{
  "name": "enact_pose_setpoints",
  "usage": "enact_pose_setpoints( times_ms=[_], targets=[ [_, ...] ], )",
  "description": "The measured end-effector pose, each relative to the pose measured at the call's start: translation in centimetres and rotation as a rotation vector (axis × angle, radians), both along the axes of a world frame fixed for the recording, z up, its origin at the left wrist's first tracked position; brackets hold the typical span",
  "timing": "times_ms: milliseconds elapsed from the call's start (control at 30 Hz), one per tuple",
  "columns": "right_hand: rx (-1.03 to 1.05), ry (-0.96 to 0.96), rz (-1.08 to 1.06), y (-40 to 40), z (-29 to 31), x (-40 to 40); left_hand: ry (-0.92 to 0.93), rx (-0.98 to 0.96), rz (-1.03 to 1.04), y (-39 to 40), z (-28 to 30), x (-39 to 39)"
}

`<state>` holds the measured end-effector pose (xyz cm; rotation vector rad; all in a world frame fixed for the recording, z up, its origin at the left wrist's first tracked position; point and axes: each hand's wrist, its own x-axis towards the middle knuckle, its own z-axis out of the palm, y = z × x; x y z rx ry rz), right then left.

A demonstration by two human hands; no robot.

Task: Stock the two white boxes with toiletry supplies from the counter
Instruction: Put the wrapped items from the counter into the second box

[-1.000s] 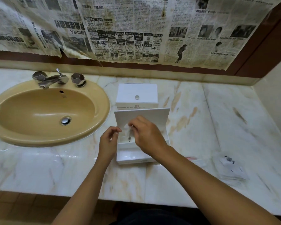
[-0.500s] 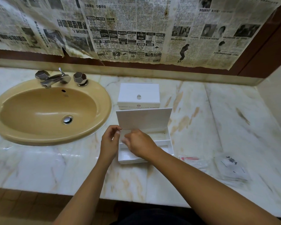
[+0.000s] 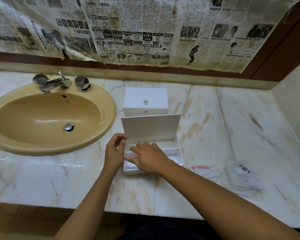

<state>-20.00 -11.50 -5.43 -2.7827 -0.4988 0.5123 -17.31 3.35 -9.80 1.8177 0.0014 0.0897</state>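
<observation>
Head view: an open white box (image 3: pixel 177 150) sits on the marble counter (image 3: pixel 232 118) just right of the yellow sink (image 3: pixel 52 118), its lid (image 3: pixel 151 126) standing upright at the back. The right hand (image 3: pixel 148 158) lies flat inside the box's left part, fingers spread and released, gripping nothing visible. The left hand (image 3: pixel 114 151) hovers at the box's left wall, fingers loosely curled, thumb and forefinger apart, holding nothing. Behind the box stands a closed white box (image 3: pixel 145 99) with a small knob. Right of the open box lie toiletry packets (image 3: pixel 202 170) and flat sachets (image 3: pixel 244 177).
</observation>
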Motion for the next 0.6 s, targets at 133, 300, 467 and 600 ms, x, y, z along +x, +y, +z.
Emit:
enact_pose_setpoints(
  times_ms=[133, 300, 467, 600],
  targets=[
    [0.103, -0.150, -0.044, -0.5, -0.1, -0.7, -0.005, 0.010, -0.002, 0.0, 0.2, -0.1],
    [0.264, -0.581, -0.210, -3.0, -0.1, -2.9, 0.032, 0.023, 0.006, 0.0, 0.3, -0.3],
    [0.248, -0.704, -0.391, -8.0, -0.6, -5.6, 0.021, 0.025, 0.009, -0.1, 0.4, -0.4],
    [0.145, -0.674, -0.536, -11.7, -2.0, -8.6, 0.025, 0.020, 0.011, -0.1, 0.4, -0.4]
  ],
)
